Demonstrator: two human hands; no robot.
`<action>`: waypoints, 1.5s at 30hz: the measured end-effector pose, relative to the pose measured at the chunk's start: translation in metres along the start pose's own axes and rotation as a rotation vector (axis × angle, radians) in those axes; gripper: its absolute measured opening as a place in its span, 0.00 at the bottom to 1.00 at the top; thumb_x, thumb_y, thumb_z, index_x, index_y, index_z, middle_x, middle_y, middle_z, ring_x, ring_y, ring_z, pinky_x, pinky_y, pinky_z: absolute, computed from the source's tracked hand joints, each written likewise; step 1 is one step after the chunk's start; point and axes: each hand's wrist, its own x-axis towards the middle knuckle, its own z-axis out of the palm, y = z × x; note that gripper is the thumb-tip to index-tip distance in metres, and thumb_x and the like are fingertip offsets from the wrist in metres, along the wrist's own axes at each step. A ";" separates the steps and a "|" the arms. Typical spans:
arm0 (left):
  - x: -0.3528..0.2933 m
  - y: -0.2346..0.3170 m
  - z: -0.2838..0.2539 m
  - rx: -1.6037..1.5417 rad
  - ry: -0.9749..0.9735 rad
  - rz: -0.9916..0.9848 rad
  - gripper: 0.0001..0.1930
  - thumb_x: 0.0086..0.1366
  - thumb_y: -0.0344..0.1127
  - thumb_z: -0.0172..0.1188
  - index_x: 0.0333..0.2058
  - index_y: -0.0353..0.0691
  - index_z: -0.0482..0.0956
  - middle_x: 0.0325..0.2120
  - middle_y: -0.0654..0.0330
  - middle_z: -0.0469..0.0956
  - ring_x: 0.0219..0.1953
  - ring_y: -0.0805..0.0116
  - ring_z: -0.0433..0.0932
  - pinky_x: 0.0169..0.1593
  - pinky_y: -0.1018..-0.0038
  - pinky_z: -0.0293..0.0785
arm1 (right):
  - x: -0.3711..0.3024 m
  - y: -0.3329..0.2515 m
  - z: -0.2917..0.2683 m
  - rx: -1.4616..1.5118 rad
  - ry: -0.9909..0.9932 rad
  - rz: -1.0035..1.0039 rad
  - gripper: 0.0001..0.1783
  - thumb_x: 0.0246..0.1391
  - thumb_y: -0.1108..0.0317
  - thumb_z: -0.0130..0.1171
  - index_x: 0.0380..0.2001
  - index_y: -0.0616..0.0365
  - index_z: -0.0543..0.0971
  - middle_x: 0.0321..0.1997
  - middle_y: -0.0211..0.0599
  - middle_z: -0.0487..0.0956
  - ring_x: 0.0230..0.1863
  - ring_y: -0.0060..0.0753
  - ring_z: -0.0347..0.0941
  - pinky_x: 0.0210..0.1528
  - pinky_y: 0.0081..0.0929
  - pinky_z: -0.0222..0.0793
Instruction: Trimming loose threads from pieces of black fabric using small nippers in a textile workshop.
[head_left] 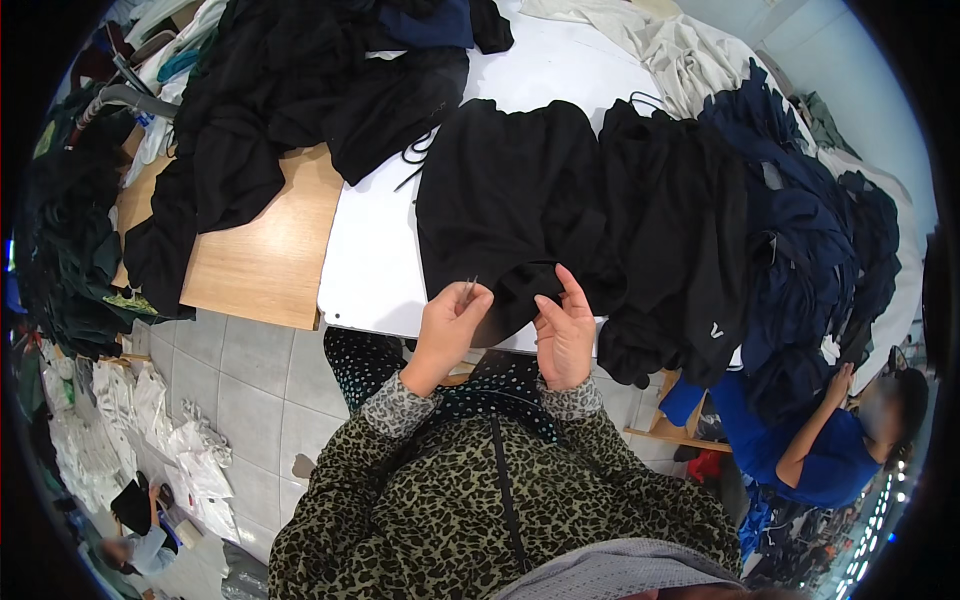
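A black garment [510,190] lies on the white table in front of me, its near end hanging toward the table edge. My left hand [453,325] is closed at the garment's lower left. Two thin metal tips, like those of thread snips [470,288], stick out past its thumb; the rest of the tool is hidden in the fist. At the lower right of the same garment, my right hand [567,335] is palm up with index finger and thumb apart. I see nothing held in it. A dark cord [417,155] trails from the garment's left side.
More black garments [675,220] lie to the right, beside a navy heap [800,230]. A large black pile [300,90] covers the far left, partly over a wooden board [260,250]. The white table's [370,270] edge runs before me. A person in blue [820,450] works at right.
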 end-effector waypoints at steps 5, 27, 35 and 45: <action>-0.003 0.008 0.015 0.077 0.010 0.327 0.09 0.59 0.27 0.63 0.38 0.33 0.77 0.27 0.70 0.73 0.28 0.84 0.68 0.33 0.86 0.66 | -0.001 0.002 0.003 -0.021 0.012 0.001 0.29 0.50 0.85 0.55 0.57 0.65 0.66 0.43 0.29 0.70 0.37 0.18 0.71 0.42 0.17 0.70; 0.013 0.003 -0.003 -0.791 -0.088 -0.274 0.10 0.58 0.23 0.56 0.37 0.44 0.70 0.26 0.71 0.70 0.21 0.81 0.66 0.20 0.83 0.59 | -0.040 0.036 -0.022 -0.100 -0.329 0.333 0.18 0.64 0.62 0.47 0.49 0.64 0.71 0.42 0.28 0.75 0.40 0.19 0.67 0.44 0.19 0.61; 0.000 0.011 0.003 -0.629 -0.076 -0.154 0.16 0.57 0.22 0.57 0.44 0.42 0.69 0.29 0.69 0.72 0.22 0.81 0.68 0.19 0.84 0.59 | -0.001 0.007 0.004 0.170 -0.079 0.225 0.09 0.62 0.65 0.50 0.43 0.53 0.74 0.42 0.26 0.77 0.44 0.23 0.72 0.48 0.28 0.66; -0.004 0.003 0.002 -0.795 0.032 -0.211 0.12 0.57 0.22 0.56 0.39 0.43 0.70 0.27 0.69 0.71 0.21 0.79 0.67 0.21 0.81 0.60 | -0.005 0.011 0.001 0.242 -0.022 0.135 0.17 0.62 0.72 0.46 0.54 0.50 0.68 0.45 0.28 0.78 0.45 0.26 0.75 0.52 0.32 0.71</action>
